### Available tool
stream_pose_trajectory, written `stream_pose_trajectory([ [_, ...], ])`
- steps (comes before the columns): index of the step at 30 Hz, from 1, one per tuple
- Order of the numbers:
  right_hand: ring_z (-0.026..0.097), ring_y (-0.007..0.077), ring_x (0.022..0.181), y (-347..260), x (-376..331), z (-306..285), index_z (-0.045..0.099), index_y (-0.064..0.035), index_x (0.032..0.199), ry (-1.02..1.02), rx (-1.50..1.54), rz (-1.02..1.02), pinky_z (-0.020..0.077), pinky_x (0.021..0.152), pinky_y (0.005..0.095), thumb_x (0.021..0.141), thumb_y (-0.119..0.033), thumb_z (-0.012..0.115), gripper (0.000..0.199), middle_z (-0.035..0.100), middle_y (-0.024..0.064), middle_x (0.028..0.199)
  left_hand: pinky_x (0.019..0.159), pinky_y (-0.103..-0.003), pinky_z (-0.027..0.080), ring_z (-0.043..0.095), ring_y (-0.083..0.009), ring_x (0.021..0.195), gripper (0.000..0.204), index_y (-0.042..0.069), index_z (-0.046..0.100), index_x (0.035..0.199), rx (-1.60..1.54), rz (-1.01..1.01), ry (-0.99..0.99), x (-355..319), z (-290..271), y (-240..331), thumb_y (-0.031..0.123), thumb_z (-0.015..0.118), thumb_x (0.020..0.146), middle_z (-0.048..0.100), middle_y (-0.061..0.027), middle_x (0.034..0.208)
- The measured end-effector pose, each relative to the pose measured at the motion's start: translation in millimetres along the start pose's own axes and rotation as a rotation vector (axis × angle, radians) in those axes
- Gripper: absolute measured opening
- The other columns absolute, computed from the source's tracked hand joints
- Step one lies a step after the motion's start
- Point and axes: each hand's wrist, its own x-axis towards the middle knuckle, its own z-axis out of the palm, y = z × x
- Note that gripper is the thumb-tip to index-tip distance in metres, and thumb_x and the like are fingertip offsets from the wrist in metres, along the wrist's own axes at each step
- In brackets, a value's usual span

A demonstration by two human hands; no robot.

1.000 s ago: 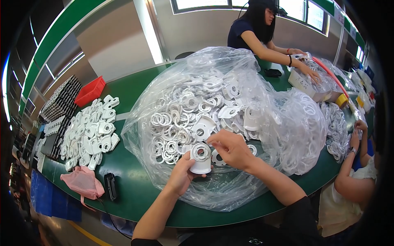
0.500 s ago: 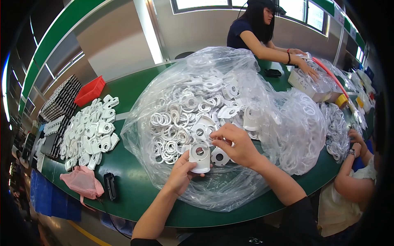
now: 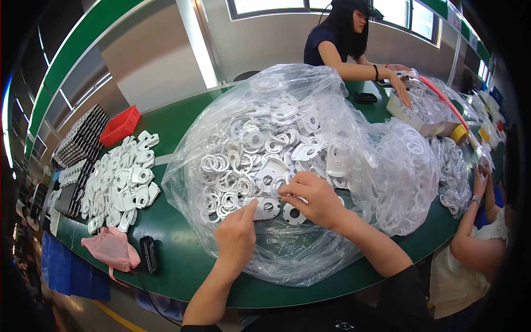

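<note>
My left hand [image 3: 236,235] is closed on the end of a white plastic plate [image 3: 266,208] with a round hole, held sideways over the front of the pile. My right hand [image 3: 314,198] hovers just right of it, thumb and fingertips pinched together; whatever sits between them is too small to make out. Below those fingertips lies another white part with a dark round hole [image 3: 293,214]. Behind both hands, a heap of white rings [image 3: 228,180] and white plates spreads inside a large open clear plastic bag [image 3: 193,144].
Left on the green table [image 3: 180,243] are a pile of white plates [image 3: 119,180], a red bin [image 3: 120,125], stacked dark trays [image 3: 83,135], a pink pouch [image 3: 112,247] and a black object [image 3: 147,253]. A bulging clear bag [image 3: 406,180] stands right. Co-workers sit across and at right.
My left hand has turned, swinging the plate from upright to sideways. My right hand has shifted slightly left and down. The hands of the person across have moved at the box.
</note>
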Motion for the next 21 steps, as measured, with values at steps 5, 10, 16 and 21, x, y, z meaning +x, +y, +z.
stream_pose_trajectory([
  [5,0.055,0.0220,0.068,-3.5,-0.6,3.5,0.067,-0.0082,0.089,-0.007,-0.006,0.022,0.0432,0.059,0.0308,0.075,-0.010,0.070,0.014,0.055,0.0056,0.075,0.064,-0.037,0.049,0.062,-0.0295,0.077,0.037,0.009,0.059,0.111,-0.144,0.107,0.259,5.6,-1.7,-6.6,-0.002,0.055,0.076,0.064,-0.0116,0.096],
  [10,0.054,0.0217,0.067,-2.6,-0.8,3.4,0.067,-0.0077,0.089,0.007,0.009,0.032,0.0425,0.058,0.0309,0.075,-0.010,0.070,0.015,0.055,0.0058,0.075,0.068,-0.035,0.050,0.062,-0.0302,0.085,0.036,0.010,0.061,0.108,-0.069,0.126,0.288,6.6,-1.8,-7.8,-0.004,0.056,0.074,0.063,-0.0123,0.105],
  [16,0.054,0.0217,0.068,-1.9,-0.9,3.3,0.067,-0.0078,0.090,0.017,-0.010,0.045,0.0423,0.059,0.0310,0.076,-0.009,0.069,0.015,0.054,0.0063,0.075,0.066,-0.037,0.050,0.063,-0.0324,0.084,0.031,0.009,0.060,0.103,-0.037,0.398,0.164,10.3,-2.5,-9.0,-0.005,0.055,0.076,0.062,-0.0160,0.104],
  [21,0.054,0.0227,0.069,-3.5,-0.6,0.6,0.066,-0.0080,0.091,0.023,-0.029,0.036,0.0422,0.059,0.0318,0.077,-0.009,0.068,0.015,0.054,0.0066,0.076,0.060,-0.037,0.048,0.062,-0.0348,0.074,0.029,0.005,0.054,0.106,-0.246,-0.016,0.110,0.6,3.3,-15.6,0.001,0.059,0.078,0.063,-0.0179,0.089],
])
